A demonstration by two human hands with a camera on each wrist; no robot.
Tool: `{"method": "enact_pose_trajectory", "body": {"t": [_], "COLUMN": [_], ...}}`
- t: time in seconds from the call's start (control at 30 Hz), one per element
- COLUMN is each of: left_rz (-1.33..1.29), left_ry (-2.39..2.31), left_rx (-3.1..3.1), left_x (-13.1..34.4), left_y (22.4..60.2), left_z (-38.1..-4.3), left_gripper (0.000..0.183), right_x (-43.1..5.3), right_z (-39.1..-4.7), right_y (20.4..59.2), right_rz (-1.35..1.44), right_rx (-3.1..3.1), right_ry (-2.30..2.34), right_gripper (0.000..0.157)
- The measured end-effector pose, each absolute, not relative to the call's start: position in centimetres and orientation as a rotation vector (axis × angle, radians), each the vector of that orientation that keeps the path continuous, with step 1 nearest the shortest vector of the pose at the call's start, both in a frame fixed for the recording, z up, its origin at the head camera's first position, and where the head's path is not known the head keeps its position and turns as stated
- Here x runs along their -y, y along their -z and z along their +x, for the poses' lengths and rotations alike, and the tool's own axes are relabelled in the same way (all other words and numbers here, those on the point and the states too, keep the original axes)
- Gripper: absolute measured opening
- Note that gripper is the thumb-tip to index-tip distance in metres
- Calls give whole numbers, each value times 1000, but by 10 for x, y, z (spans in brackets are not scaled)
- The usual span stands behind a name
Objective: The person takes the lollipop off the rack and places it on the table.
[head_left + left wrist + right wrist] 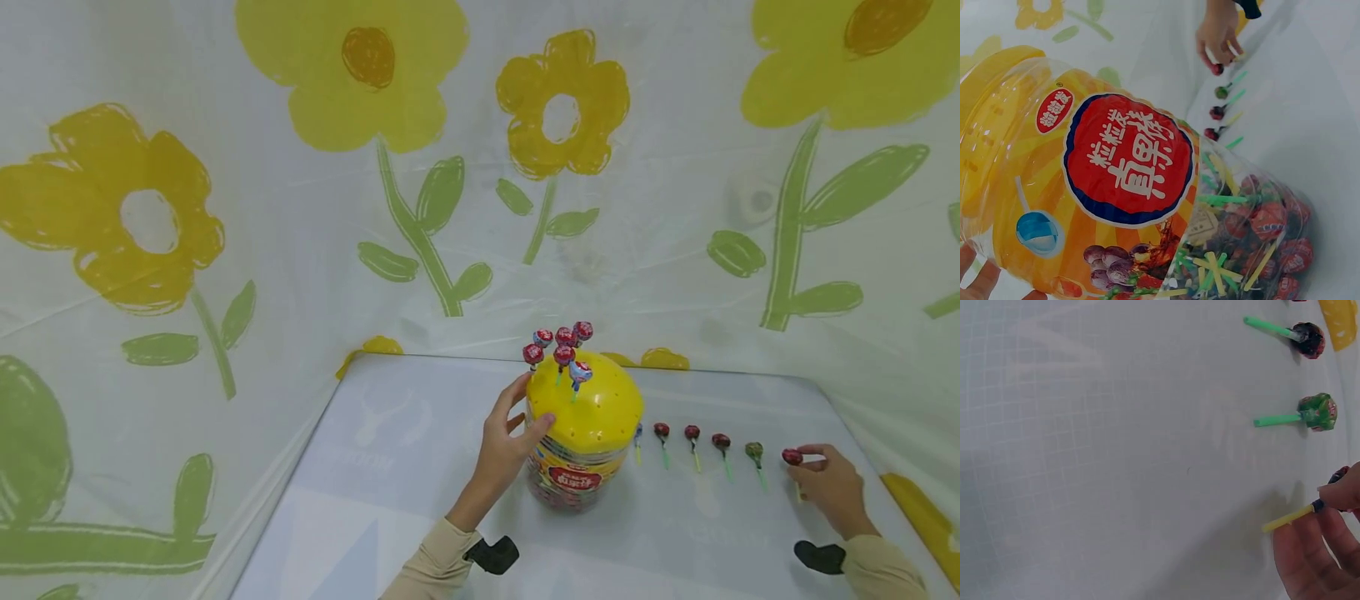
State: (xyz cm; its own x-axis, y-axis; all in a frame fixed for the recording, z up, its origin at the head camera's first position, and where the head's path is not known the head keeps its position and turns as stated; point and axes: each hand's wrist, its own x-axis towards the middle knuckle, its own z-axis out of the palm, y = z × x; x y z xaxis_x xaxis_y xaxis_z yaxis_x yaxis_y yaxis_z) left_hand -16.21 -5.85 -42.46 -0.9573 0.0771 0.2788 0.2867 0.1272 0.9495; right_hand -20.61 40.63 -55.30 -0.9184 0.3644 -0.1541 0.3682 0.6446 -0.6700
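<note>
A clear candy jar [576, 477] with a yellow lid [603, 408] stands upright on the table. My left hand [501, 443] holds it by the lid, thumb at the front and fingers on the far left side. Several lollipops [564, 356] stand stick-down in the lid. At the right end of a row of lollipops, my right hand [832, 487] pinches a red-wrapped lollipop [1289, 518] with a yellow stick, just below its head. The left wrist view shows the jar's label [1129, 162] and many lollipops inside; only left fingertips [985, 281] appear there.
Between the jar and my right hand, several lollipops lie spaced in a row, among them a green-wrapped one [753, 451] and a dark red one [721, 442]. The white table [360, 467] meets a flower-printed curtain [637, 275] behind and at the sides.
</note>
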Motion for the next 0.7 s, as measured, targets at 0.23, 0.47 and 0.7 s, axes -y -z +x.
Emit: {"method": "enact_pose_trajectory", "body": {"t": [0.23,0.47,0.7], "left_rz": [-376,-397,-405], "left_ry": [1913,1886,1885], "left_rx": [2251,2233,2233], "left_x": [59,59,59], "left_y": [451,455,454], "left_z": [-174,-175,-174], "left_gripper": [62,61,62], "right_x": [-408,-405,-404], "right_z": [-211,-211,-207], "right_y": [565,563,558], "right_rz": [612,522,489], "right_rx": [-2868,-2948,-2998], "right_ry": [1039,1005,985], "right_gripper": [49,44,43]}}
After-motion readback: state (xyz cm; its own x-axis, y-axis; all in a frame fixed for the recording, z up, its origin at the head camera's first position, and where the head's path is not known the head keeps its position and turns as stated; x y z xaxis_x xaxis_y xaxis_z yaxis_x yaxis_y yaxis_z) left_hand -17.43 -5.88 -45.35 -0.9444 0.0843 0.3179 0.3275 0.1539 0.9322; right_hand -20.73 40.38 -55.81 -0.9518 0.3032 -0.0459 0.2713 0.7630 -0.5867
